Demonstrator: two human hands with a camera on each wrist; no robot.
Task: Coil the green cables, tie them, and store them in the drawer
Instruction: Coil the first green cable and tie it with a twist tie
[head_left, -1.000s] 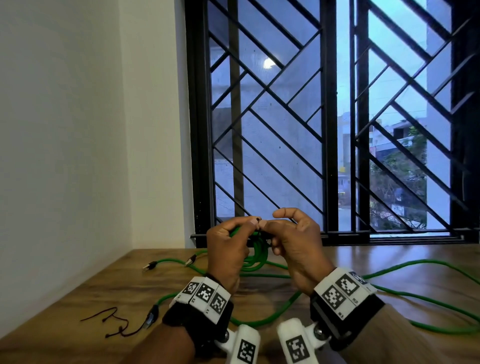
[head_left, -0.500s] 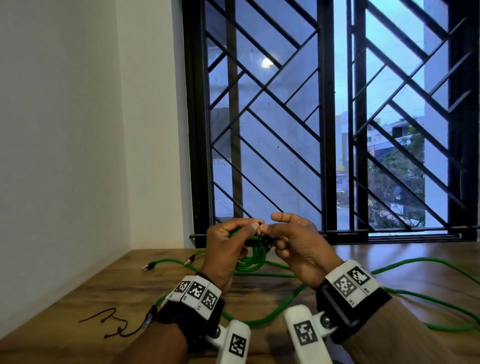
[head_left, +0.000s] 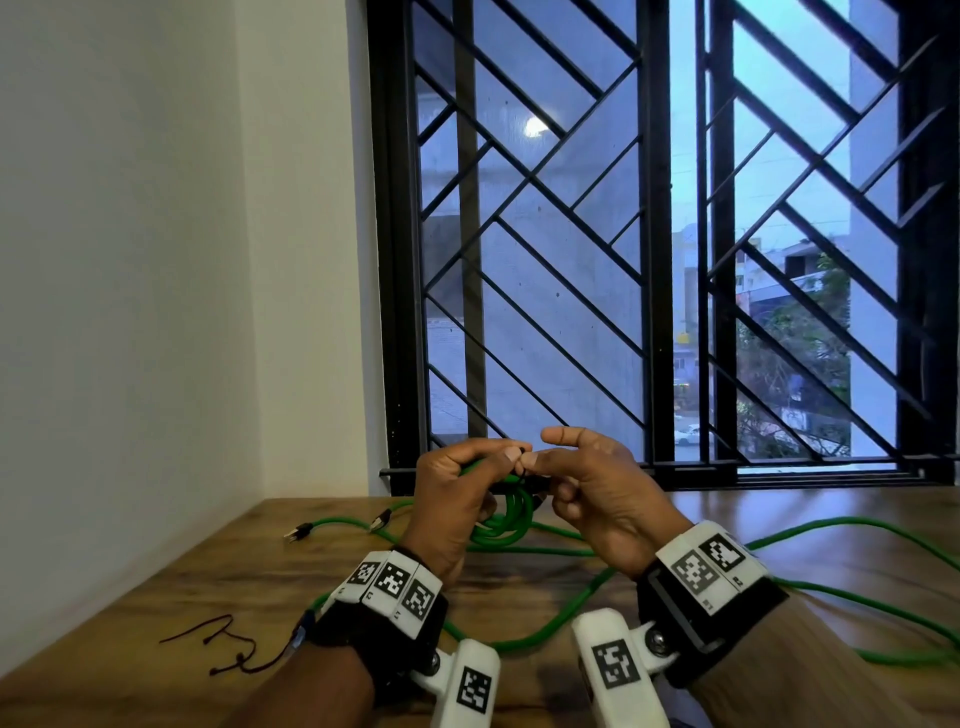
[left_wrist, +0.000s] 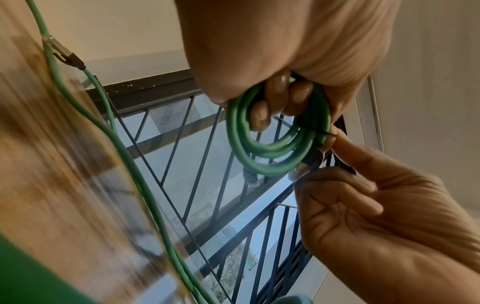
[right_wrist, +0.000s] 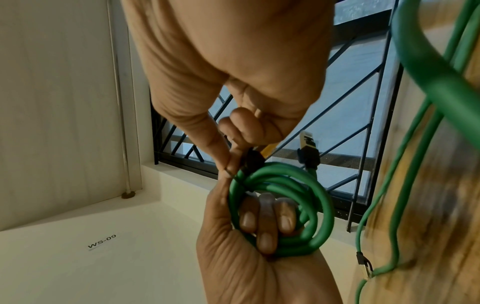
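Observation:
My left hand (head_left: 453, 496) holds a small coil of green cable (head_left: 508, 526) up above the wooden table (head_left: 218, 582), its fingers (left_wrist: 261, 115) curled through the loops. The right hand (head_left: 584, 486) meets it at the top of the coil. There its thumb and finger pinch a thin black tie (right_wrist: 235, 174) against the loops (right_wrist: 315, 207). In the head view the right index finger sticks out straight. One of the coil's grey plugs (right_wrist: 308, 147) stands out past the loops. How far the tie runs round the coil is hidden.
More green cable (head_left: 836, 525) lies loose across the table to the right and under my wrists. Its plugs (head_left: 298, 532) lie near the left wall. A dark string (head_left: 228, 644) lies at the table's front left. A barred window (head_left: 524, 260) stands behind.
Both hands stay together at the top of the coil. The right hand's fingers have shifted slightly at the tie. Nothing was let go.

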